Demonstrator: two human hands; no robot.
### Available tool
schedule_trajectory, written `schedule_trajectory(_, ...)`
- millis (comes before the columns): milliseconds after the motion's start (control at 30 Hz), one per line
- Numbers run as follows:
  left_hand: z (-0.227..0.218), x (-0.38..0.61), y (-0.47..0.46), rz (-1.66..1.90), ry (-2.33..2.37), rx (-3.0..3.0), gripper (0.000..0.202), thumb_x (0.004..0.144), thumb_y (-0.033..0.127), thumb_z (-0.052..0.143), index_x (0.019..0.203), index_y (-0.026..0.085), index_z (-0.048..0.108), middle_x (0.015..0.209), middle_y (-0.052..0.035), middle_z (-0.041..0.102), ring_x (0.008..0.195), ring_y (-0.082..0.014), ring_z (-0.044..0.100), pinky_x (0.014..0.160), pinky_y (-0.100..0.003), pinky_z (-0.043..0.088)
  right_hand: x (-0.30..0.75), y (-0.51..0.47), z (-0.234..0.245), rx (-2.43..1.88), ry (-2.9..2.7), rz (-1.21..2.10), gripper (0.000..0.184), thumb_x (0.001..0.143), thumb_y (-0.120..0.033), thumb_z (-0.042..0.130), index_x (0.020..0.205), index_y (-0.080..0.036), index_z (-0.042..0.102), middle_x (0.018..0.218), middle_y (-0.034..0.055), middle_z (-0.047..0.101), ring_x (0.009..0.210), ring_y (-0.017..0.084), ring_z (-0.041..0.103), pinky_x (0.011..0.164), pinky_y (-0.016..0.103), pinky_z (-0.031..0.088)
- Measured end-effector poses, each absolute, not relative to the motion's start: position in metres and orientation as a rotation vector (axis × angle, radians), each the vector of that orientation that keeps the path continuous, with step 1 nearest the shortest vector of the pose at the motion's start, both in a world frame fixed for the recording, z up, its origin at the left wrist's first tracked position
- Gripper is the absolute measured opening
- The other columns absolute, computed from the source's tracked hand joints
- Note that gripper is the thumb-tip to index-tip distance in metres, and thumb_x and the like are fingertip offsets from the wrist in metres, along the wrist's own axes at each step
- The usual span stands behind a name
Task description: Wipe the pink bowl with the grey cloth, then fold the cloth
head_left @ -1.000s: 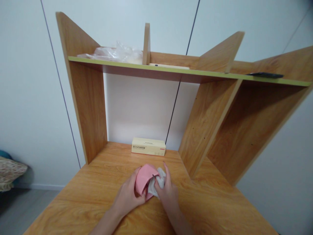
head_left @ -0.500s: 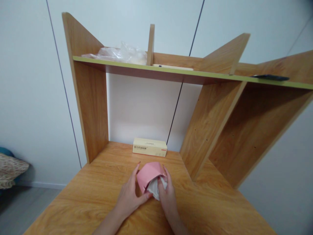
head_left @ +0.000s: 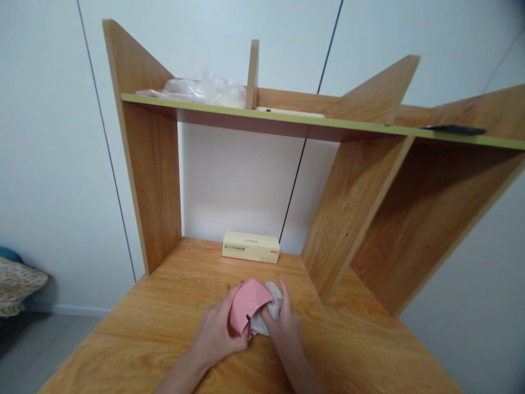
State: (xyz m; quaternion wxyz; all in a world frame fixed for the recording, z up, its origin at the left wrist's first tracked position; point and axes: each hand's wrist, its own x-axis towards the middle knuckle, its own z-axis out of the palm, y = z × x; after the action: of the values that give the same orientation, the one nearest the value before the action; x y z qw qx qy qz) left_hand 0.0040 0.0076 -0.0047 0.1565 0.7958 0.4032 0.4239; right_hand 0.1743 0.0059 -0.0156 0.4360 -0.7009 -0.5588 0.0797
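A cream box (head_left: 251, 249) sits toward the desk's (head_left: 143, 323) back! Up top, a crumpled plastic bag (head_left: 205, 91) lies on the shelf (head_left: 353, 121).

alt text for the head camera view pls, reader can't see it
A person's left hand grips a pink, angular object while the right hand holds crumpled white material at its opening, over a wood-grain desk. A cream box sits behind them; an overhead shelf holds a clear plastic bag and a dark flat item.
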Motion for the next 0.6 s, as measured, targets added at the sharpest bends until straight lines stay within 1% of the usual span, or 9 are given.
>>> schedule_trajectory(67, -0.005, 0.003, 0.008, 1.241, 1.097, 2.267, 0.080, 0.064, 0.027, 0.064, 0.133, 0.024, 0.025, 0.123, -0.0079, 0.051, 0.107, -0.0251, 0.053, 0.090, -0.032, 0.042, 0.173, 0.005, -0.018, -1.668, -1.400, 0.289, 0.066, 0.072, -0.030, 0.050, 0.134, -0.020, 0.030, 0.081, 0.0047, 0.068, 0.068, 0.023, 0.065, 0.059, 0.029, 0.047)
schedule_trajectory(167, -0.008, 0.004, 0.010, 1.281, 1.081, 2.131, 0.069, 0.070, 0.029, 0.060, 0.131, 0.021, 0.028, 0.125, -0.0099, 0.048, 0.112, -0.0263, 0.048, 0.094, -0.035, 0.039, 0.169, 0.007, -0.022, -1.495, -1.322, 0.418, 0.062, 0.072, -0.028, 0.047, 0.132, -0.019, 0.033, 0.100, 0.0068, 0.065, 0.085, 0.021, 0.063, 0.070, 0.028, 0.048)
schedule_trajectory(233, -0.011, 0.005, 0.013, 1.302, 1.078, 1.991, 0.065, 0.076, 0.030, 0.055, 0.133, 0.019, 0.025, 0.126, -0.0122, 0.047, 0.111, -0.0270, 0.048, 0.094, -0.038, 0.039, 0.167, 0.008, -0.025, -1.416, -1.254, 0.460, 0.060, 0.073, -0.028, 0.046, 0.131, -0.017, 0.035, 0.107, 0.0076, 0.062, 0.094, 0.020, 0.060, 0.075, 0.026, 0.047)
schedule_trajectory(267, -0.013, 0.006, 0.014, 1.302, 1.061, 1.937, 0.067, 0.077, 0.031, 0.055, 0.134, 0.018, 0.022, 0.127, -0.0136, 0.045, 0.112, -0.0276, 0.048, 0.094, -0.040, 0.038, 0.166, 0.009, -0.026, -1.391, -1.226, 0.473, 0.059, 0.073, -0.028, 0.045, 0.130, -0.016, 0.036, 0.109, 0.0079, 0.061, 0.097, 0.019, 0.059, 0.077, 0.026, 0.047)
schedule_trajectory(367, -0.016, 0.010, 0.013, 1.278, 0.973, 1.898, 0.081, 0.074, 0.033, 0.061, 0.136, 0.016, 0.012, 0.135, -0.0175, 0.033, 0.119, -0.0300, 0.039, 0.098, -0.043, 0.032, 0.166, 0.009, -0.026, -1.352, -1.190, 0.513, 0.059, 0.075, -0.030, 0.044, 0.131, -0.015, 0.034, 0.110, 0.0080, 0.061, 0.097, 0.018, 0.059, 0.077, 0.025, 0.047)
schedule_trajectory(433, -0.017, 0.013, 0.012, 1.260, 0.933, 1.921, 0.084, 0.073, 0.032, 0.063, 0.137, 0.016, 0.010, 0.137, -0.0180, 0.029, 0.123, -0.0296, 0.034, 0.101, -0.043, 0.028, 0.166, 0.009, -0.026, -1.342, -1.202, 0.541, 0.060, 0.075, -0.030, 0.042, 0.132, -0.014, 0.032, 0.108, 0.0081, 0.062, 0.093, 0.018, 0.060, 0.074, 0.025, 0.048)
schedule_trajectory(533, -0.017, 0.013, 0.012, 1.272, 0.953, 1.967, 0.081, 0.074, 0.028, 0.061, 0.137, 0.015, 0.011, 0.134, -0.0175, 0.034, 0.120, -0.0280, 0.038, 0.100, -0.041, 0.031, 0.166, 0.010, -0.024, -1.382, -1.252, 0.532, 0.064, 0.075, -0.028, 0.042, 0.135, -0.013, 0.026, 0.103, 0.0081, 0.064, 0.087, 0.019, 0.063, 0.069, 0.025, 0.049)
schedule_trajectory(600, -0.017, 0.011, 0.013, 1.286, 1.036, 2.024, 0.080, 0.073, 0.028, 0.061, 0.136, 0.016, 0.014, 0.132, -0.0162, 0.039, 0.117, -0.0277, 0.042, 0.098, -0.039, 0.034, 0.167, 0.011, -0.022, -1.465, -1.283, 0.476, 0.065, 0.074, -0.028, 0.044, 0.135, -0.015, 0.025, 0.098, 0.0073, 0.066, 0.083, 0.020, 0.064, 0.066, 0.026, 0.049)
